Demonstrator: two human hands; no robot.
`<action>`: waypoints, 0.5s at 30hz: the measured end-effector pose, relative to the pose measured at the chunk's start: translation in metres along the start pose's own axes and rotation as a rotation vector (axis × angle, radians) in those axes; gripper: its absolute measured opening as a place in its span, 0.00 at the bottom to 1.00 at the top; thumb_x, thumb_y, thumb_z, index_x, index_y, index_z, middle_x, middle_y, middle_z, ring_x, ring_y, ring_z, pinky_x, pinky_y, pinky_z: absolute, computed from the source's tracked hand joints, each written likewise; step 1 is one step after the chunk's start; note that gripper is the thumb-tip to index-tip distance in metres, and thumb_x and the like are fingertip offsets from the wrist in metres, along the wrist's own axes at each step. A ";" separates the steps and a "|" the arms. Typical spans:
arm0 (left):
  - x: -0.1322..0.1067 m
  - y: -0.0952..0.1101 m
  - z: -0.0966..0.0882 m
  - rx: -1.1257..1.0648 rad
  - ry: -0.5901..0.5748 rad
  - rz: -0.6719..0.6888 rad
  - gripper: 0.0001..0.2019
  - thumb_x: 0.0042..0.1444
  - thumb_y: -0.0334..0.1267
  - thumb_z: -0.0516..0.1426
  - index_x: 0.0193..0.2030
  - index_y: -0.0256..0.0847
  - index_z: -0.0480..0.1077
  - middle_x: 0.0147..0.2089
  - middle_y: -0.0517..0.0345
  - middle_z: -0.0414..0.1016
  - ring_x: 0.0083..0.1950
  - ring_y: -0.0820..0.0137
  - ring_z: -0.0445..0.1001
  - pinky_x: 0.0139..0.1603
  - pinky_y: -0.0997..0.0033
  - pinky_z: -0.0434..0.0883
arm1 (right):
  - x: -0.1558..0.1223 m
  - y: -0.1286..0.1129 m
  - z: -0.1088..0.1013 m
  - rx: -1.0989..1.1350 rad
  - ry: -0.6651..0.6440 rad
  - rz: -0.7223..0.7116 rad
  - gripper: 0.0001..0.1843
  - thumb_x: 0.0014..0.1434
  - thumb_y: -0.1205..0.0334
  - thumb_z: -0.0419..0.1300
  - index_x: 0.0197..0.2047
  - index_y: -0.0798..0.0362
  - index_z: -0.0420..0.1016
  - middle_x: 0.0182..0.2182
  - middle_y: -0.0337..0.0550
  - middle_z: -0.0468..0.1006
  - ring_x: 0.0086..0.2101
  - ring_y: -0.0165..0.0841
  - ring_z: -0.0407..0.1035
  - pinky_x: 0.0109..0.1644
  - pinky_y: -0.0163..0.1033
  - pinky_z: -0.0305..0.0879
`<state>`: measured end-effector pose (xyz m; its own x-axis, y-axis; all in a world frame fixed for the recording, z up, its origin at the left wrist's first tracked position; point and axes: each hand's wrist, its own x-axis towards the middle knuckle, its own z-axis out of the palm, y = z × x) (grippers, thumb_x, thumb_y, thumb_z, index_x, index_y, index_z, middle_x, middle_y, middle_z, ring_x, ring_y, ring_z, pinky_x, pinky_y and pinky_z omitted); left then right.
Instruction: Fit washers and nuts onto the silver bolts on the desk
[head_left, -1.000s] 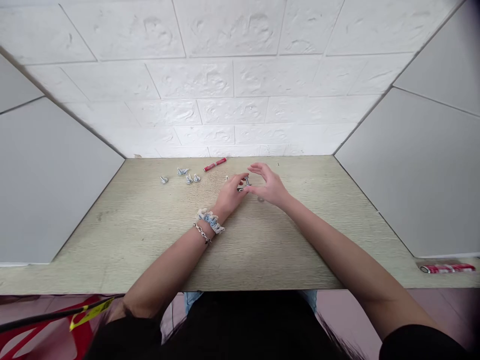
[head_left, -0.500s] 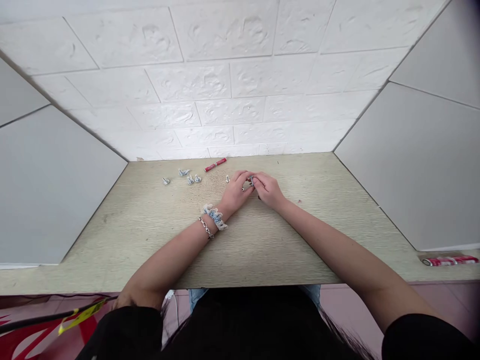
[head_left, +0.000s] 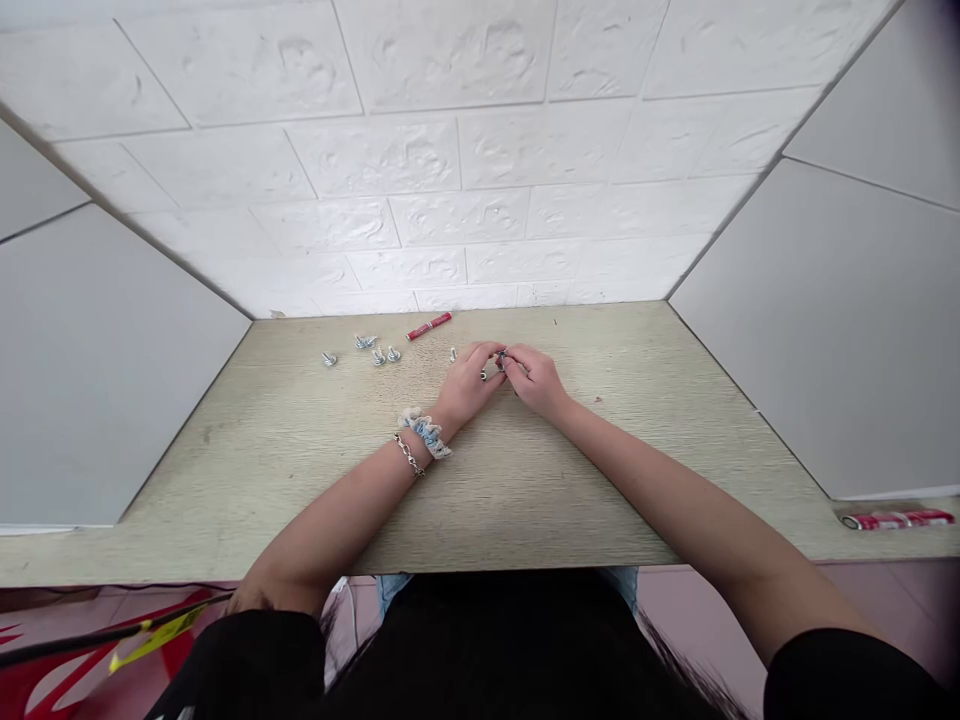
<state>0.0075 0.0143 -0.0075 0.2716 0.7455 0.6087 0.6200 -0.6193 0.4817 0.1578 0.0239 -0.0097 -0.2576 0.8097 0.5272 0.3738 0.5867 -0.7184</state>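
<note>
Above the middle of the table, my left hand [head_left: 466, 385] and my right hand [head_left: 535, 378] meet at the fingertips. Between them they pinch a small silvery bolt [head_left: 502, 361], largely covered by the fingers. A ring shows on my left hand, with a scrunchie and a chain bracelet at that wrist. Just behind my left hand a single metal bolt [head_left: 453, 354] stands on the table. Farther left sit several more bolts with washers, among them one bolt [head_left: 394, 354] and a bolt [head_left: 329, 359] apart from the rest.
A red marker-like tube [head_left: 429, 326] lies behind the bolts near the white brick-patterned wall [head_left: 427, 215]. Another red tube [head_left: 898, 520] rests at the table's front right. Grey panels [head_left: 840, 330] close off both sides of the wooden table [head_left: 510, 490].
The view has shifted slightly. My fingers have moved a little around the bolt, while both hands stay together in the same spot. Things on the table lie as before.
</note>
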 end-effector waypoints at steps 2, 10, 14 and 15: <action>0.000 0.000 0.000 -0.008 0.014 0.002 0.14 0.54 0.30 0.58 0.49 0.39 0.66 0.47 0.53 0.73 0.50 0.70 0.72 0.48 0.69 0.72 | 0.000 0.000 0.000 0.003 0.017 -0.001 0.11 0.60 0.63 0.50 0.32 0.52 0.73 0.30 0.42 0.75 0.35 0.33 0.69 0.42 0.39 0.64; 0.001 0.002 -0.002 -0.001 0.071 0.030 0.14 0.54 0.31 0.58 0.49 0.39 0.66 0.49 0.51 0.72 0.52 0.68 0.71 0.47 0.68 0.73 | -0.003 -0.013 0.002 0.144 0.083 0.062 0.12 0.60 0.58 0.51 0.32 0.53 0.73 0.31 0.42 0.77 0.35 0.32 0.70 0.42 0.38 0.65; -0.002 0.011 -0.006 0.015 0.113 0.063 0.14 0.56 0.33 0.58 0.49 0.38 0.66 0.48 0.50 0.73 0.50 0.69 0.72 0.48 0.68 0.73 | -0.009 -0.028 0.007 0.318 0.154 0.221 0.13 0.60 0.56 0.50 0.33 0.53 0.73 0.31 0.42 0.77 0.35 0.32 0.70 0.42 0.39 0.65; -0.004 0.013 -0.007 0.024 0.125 0.075 0.13 0.56 0.33 0.57 0.49 0.38 0.66 0.48 0.50 0.73 0.50 0.69 0.72 0.48 0.68 0.73 | -0.011 -0.031 0.007 0.348 0.164 0.235 0.14 0.60 0.55 0.50 0.32 0.53 0.72 0.31 0.42 0.77 0.35 0.32 0.71 0.43 0.39 0.66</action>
<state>0.0095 0.0017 0.0010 0.2253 0.6596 0.7170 0.6192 -0.6652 0.4173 0.1424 -0.0026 0.0036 -0.0467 0.9252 0.3766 0.0758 0.3793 -0.9222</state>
